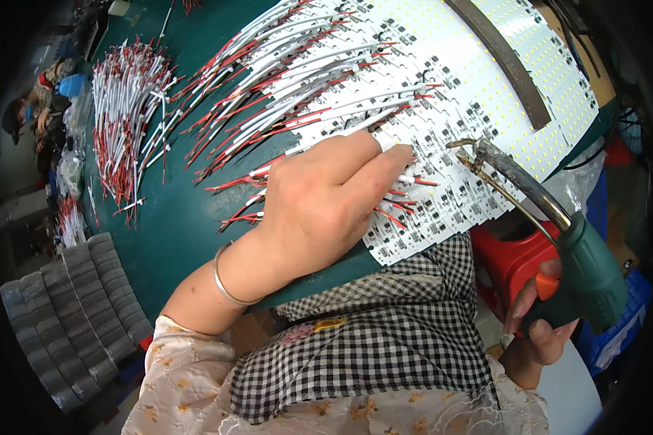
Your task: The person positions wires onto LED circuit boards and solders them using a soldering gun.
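Observation:
My left hand (pixel 323 199), with a metal bangle on the wrist, rests over the near part of the white circuit boards (pixel 442 156). Its fingers are curled together, and their tips are hidden, so what they pinch cannot be made out. Red and white wires (pixel 319 80) lie in rows across the boards; a few show on both sides of this hand. At the right, my right hand (pixel 545 342) is wrapped round a green soldering gun (pixel 591 272) with an orange trigger. The gun's metal tip (pixel 466 145) and a thin feed tube point left, just over the boards.
A thick bundle of red and white wires (pixel 127 116) lies on the green tabletop (pixel 178 235) at the left. A dark curved bar (pixel 504 61) lies across the far boards. Grey ribbed stacks (pixel 80 312) stand at lower left, and a red stool (pixel 515 261) is beneath the gun.

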Tool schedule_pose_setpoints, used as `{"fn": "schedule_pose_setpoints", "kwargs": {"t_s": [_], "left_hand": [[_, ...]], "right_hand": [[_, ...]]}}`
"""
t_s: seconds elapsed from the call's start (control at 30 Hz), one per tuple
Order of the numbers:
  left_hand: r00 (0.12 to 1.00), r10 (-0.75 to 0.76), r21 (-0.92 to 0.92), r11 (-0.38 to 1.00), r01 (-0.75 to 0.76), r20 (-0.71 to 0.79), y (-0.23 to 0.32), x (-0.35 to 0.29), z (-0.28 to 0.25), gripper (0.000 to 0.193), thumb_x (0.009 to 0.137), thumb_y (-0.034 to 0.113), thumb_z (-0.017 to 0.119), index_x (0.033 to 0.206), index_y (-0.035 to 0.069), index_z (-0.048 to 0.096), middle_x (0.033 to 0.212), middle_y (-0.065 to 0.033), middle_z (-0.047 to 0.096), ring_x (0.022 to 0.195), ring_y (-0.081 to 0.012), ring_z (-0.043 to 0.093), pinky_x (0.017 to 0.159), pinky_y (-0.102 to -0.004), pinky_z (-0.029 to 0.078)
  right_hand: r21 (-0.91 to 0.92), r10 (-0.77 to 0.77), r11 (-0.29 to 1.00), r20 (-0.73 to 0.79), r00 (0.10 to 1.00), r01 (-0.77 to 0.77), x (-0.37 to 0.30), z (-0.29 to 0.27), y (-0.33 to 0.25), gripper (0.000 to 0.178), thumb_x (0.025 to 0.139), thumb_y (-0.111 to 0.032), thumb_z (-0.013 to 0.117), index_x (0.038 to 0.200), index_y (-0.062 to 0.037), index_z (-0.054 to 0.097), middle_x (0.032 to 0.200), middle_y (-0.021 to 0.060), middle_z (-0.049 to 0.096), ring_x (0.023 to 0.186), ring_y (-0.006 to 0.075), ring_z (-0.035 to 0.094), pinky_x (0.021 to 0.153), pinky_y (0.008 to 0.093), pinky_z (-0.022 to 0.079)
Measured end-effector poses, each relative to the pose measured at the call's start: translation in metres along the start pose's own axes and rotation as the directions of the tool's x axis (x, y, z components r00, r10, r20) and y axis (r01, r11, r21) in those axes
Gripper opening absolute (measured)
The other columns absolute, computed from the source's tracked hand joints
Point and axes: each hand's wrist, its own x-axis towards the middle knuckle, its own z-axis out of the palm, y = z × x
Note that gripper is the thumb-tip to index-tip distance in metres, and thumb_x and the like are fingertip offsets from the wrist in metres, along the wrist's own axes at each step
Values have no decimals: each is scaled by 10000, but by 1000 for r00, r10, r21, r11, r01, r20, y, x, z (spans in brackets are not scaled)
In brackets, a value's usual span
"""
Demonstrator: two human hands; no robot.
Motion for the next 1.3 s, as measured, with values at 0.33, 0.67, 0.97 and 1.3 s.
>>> {"fn": "schedule_pose_setpoints", "kwargs": {"t_s": [0.33, 0.67, 0.97, 1.3], "left_hand": [[999, 30, 19, 999, -30, 26, 1, 2, -3, 481, 553, -44, 667, 1024, 44, 711, 702, -61, 559, 599, -196, 553, 498, -290, 429], [994, 98, 73, 992, -101, 37, 0, -4, -4, 406, 580, 41, 717, 985, 46, 719, 693, -48, 538, 566, -182, 529, 464, -286, 404], [996, 88, 44, 995, -89, 9, -2, -3, -2, 410, 560, 66, 721, 969, 43, 720, 675, -34, 509, 546, -164, 508, 444, -285, 390], [993, 114, 50, 993, -112, -40, -2, -7, 0, 443, 548, 85, 728, 989, 38, 717, 665, -43, 497, 528, -164, 491, 433, -283, 377]], "right_hand": [[16, 96, 995, -96, 991, -94, 0, 5, 4, 712, 742, -203, 753, 1239, 158, 393, 839, 192, 587, 509, 162, 547, 419, 231, 452], [-38, 42, 998, -68, 997, -45, -2, 6, 10, 662, 778, -224, 724, 1210, 148, 386, 684, 149, 585, 441, 146, 524, 401, 217, 428], [-101, 85, 990, -90, 992, -94, 1, 13, 8, 629, 780, -224, 727, 1181, 138, 405, 710, 160, 588, 445, 152, 524, 399, 223, 425], [-50, 195, 979, -32, 980, -197, 6, 14, 0, 523, 751, -194, 762, 1105, 72, 484, 800, 203, 590, 615, 177, 577, 454, 241, 460]]}}
